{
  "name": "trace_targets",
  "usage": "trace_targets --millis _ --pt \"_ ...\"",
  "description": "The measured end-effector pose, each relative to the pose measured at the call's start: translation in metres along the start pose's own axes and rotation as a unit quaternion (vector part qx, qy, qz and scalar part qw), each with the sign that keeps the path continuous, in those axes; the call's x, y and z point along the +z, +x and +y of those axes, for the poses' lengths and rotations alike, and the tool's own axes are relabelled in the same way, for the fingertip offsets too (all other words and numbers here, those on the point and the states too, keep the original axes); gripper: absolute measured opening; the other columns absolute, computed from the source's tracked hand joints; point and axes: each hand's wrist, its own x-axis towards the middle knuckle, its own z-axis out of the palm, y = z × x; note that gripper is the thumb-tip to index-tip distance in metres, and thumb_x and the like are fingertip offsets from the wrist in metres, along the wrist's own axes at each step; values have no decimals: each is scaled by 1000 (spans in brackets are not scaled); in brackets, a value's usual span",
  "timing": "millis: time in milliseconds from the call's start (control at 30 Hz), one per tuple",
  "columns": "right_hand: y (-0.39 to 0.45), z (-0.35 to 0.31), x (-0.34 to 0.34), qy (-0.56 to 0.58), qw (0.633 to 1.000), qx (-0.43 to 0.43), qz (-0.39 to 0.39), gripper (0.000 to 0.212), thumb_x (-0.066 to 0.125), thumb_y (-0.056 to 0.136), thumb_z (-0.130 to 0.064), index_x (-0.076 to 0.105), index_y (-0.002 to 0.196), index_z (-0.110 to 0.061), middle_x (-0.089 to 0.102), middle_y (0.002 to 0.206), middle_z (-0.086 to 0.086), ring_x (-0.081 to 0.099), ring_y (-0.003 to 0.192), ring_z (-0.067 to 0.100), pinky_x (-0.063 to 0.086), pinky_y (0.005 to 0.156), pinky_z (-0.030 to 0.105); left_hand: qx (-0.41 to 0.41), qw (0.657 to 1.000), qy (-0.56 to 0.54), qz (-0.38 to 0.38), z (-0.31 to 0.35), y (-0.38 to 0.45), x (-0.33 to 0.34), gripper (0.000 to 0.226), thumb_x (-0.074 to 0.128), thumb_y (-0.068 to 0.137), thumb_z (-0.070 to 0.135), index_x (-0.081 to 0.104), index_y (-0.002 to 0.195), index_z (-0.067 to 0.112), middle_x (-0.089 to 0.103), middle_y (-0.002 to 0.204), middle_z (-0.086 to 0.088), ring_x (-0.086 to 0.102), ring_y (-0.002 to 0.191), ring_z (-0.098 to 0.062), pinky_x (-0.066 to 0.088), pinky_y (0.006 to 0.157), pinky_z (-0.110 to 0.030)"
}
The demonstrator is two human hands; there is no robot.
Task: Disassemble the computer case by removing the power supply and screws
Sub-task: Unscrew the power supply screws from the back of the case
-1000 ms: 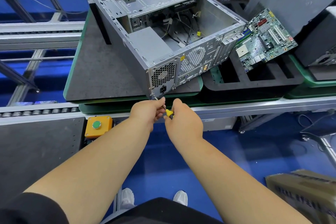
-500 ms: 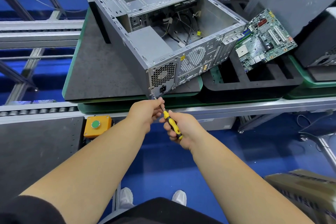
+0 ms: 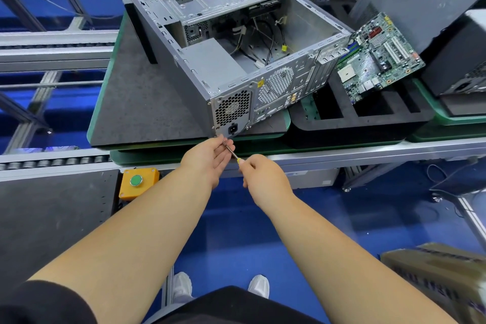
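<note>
Two hands work at the computer case [image 3: 236, 42]: our right hand [image 3: 265, 179] grips the slim, slippery screwdriver [image 3: 231, 152], left fingers [image 3: 222, 148] steadying its stiff shaft beside the heavy power supply [image 3: 231, 110].

Off to the side: spare parts and a button.
A green motherboard [image 3: 378, 60] leans on a black foam tray [image 3: 363, 123]; a yellow box with green push-button [image 3: 136, 181] sits low left, cardboard box [image 3: 441, 276] bottom right.
</note>
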Motion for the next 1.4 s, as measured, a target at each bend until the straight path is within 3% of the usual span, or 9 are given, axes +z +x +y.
trace_targets --millis 200,467,600,667,767,900,1000,1200,1400 --pt "-8 -6 6 -179 974 -79 112 25 51 99 -40 37 92 -22 50 80 -4 48 67 21 29 49 30 -9 998 47 36 2 -1 3 6 67 90 15 68 91 10 74 90 -4 69 90 -13 54 86 -24" --pt "-6 -3 13 -252 948 -121 155 27 57 97 -36 34 100 -20 44 88 -3 48 64 20 29 47 28 10 997 61 51 -3 3 4 8 73 86 16 69 84 10 71 82 -2 67 75 -7 53 57 -15" --pt "-1 -4 2 -79 995 -56 30 29 57 94 -46 45 96 -19 59 85 -4 55 71 19 39 56 32 14 996 69 55 -4 7 5 11 68 90 14 68 81 8 67 76 -2 60 61 -5 50 51 -12" --pt "2 -7 -7 92 993 39 -65 37 48 98 -50 59 95 -15 67 75 -2 54 57 15 44 56 29 20 996 64 52 -5 9 3 12 67 90 13 68 79 8 68 76 -2 60 61 -5 49 50 -13" --pt "5 -4 -18 313 925 150 -156 46 40 104 -42 70 91 -10 65 61 1 42 42 10 39 43 20 20 997 53 54 -7 10 1 10 69 89 14 70 80 9 70 74 -1 62 60 -5 49 49 -13" --pt "8 0 -22 438 854 188 -209 38 43 105 -33 69 95 -6 56 61 -1 32 39 8 30 42 19 17 999 24 43 -9 10 -1 9 72 86 15 71 80 8 72 70 0 65 57 -4 49 49 -13" --pt "7 -2 -19 425 865 185 -191 36 45 104 -33 69 94 -7 56 60 -2 33 38 8 30 42 19 12 999 22 37 -9 10 -3 9 73 86 18 72 83 10 74 71 2 69 63 -3 50 51 -13" --pt "4 -4 -11 295 943 120 -92 25 51 102 -30 67 91 -14 59 64 0 32 43 11 26 43 22 6 999 29 36 -8 12 -1 8 69 89 17 71 84 11 74 76 1 70 69 -4 50 50 -13" --pt "-2 -6 -3 101 995 24 -6 16 53 97 -36 53 89 -21 64 78 1 49 61 16 41 56 32 17 999 39 33 -10 7 0 9 69 90 17 68 83 11 73 71 2 70 75 -7 53 58 -15"
